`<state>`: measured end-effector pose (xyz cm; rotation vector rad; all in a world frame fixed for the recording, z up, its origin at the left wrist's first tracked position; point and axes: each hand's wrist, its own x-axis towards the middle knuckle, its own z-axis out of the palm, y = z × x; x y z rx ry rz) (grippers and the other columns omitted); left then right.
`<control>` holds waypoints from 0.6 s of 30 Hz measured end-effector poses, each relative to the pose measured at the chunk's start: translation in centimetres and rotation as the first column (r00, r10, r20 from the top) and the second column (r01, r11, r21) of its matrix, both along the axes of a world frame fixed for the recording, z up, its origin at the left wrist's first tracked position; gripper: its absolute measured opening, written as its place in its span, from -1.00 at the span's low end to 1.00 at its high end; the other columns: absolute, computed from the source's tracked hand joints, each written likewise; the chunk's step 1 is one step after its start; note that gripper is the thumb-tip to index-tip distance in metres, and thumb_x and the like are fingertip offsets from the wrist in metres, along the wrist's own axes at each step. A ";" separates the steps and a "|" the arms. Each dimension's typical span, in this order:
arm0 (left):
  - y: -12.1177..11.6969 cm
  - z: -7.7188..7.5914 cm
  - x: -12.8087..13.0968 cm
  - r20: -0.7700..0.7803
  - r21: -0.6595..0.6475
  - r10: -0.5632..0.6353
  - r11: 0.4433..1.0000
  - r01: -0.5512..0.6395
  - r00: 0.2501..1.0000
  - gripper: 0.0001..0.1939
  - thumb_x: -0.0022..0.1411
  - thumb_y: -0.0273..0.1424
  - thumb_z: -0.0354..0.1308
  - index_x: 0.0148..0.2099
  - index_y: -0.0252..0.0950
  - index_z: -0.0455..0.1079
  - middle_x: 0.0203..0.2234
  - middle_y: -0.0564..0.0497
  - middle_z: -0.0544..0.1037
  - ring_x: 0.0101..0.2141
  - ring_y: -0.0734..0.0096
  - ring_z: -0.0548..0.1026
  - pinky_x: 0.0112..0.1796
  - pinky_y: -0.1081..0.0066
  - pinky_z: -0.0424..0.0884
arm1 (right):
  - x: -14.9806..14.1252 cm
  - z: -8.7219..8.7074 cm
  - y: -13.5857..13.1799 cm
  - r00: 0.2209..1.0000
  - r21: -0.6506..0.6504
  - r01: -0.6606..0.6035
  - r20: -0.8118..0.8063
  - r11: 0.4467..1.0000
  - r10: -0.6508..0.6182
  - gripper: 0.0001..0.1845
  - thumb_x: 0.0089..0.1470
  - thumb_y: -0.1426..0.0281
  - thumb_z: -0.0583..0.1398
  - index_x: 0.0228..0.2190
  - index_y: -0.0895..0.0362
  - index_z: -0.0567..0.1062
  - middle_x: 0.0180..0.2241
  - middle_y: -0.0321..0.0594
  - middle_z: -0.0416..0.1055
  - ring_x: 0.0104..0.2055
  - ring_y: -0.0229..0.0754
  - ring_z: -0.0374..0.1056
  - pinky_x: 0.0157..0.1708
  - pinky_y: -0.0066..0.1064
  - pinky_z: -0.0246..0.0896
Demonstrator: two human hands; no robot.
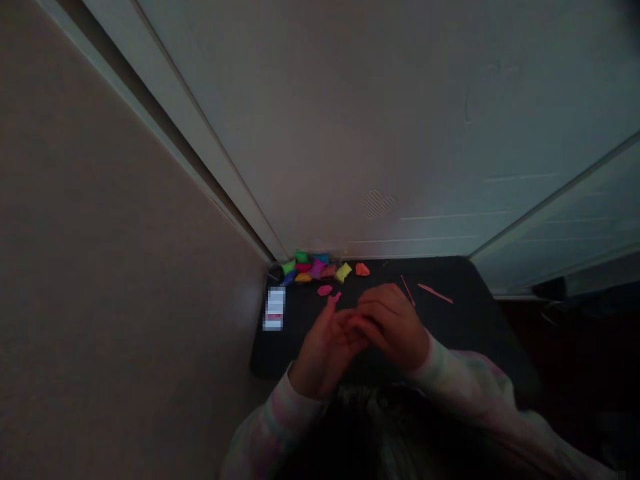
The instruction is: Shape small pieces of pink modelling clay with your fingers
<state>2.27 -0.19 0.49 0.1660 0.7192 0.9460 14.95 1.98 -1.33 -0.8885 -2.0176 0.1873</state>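
My left hand [331,350] is held palm up above the dark table, its fingers stretched toward the right. Over its fingertips my right hand [393,323] curls, fingers closed together; whatever lies between the two hands is hidden. A small pink piece of modelling clay [335,298] shows by the tip of my left thumb, and I cannot tell whether it touches. Just beyond it, a flat pink lump of clay [325,291] lies on the table.
Several colourful clay packets [317,269] cluster at the back left of the table [300,363]. An orange lump [363,269] sits beside them. Two thin pink tools, a stick [407,290] and a knife-shaped one [435,293], lie right. A blurred white phone-like rectangle [275,308] is left. Walls border the back and left.
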 end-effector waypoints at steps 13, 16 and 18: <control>1.5 -3.3 1.4 0.068 -0.146 0.333 0.936 -0.321 0.940 -0.72 0.24 -0.31 -0.04 -0.31 -0.40 0.41 -0.37 -0.07 0.52 -0.30 0.48 0.50 -0.26 0.55 0.41 | -1.9 -2.7 -2.2 0.999 -0.076 0.024 0.023 0.997 -0.022 -0.50 0.19 0.20 -0.20 0.05 0.15 0.21 0.12 -0.01 0.13 0.20 0.05 -0.05 0.09 0.04 -0.19; 1.0 -3.5 2.7 0.053 -0.024 0.345 0.939 -0.344 0.937 -0.65 0.21 -0.22 -0.03 -0.14 -0.38 0.39 -0.16 -0.16 0.48 -0.09 0.25 0.43 -0.09 0.35 0.36 | -2.8 -1.8 -1.1 0.999 -0.098 0.021 -0.037 0.995 -0.024 -0.36 0.16 0.12 -0.34 0.16 0.17 0.00 0.22 0.02 -0.14 0.25 0.12 -0.20 0.09 0.12 -0.18; 0.7 -3.2 3.2 0.052 0.020 0.349 0.936 -0.350 0.936 -0.58 0.19 -0.16 -0.02 -0.04 -0.34 0.35 -0.06 -0.18 0.42 0.00 0.15 0.36 -0.02 0.26 0.31 | -3.4 -1.6 -0.5 0.999 -0.072 0.053 0.011 0.996 -0.052 -0.27 0.12 0.04 -0.40 0.17 0.16 -0.02 0.24 0.03 -0.23 0.27 0.17 -0.31 0.09 0.19 -0.27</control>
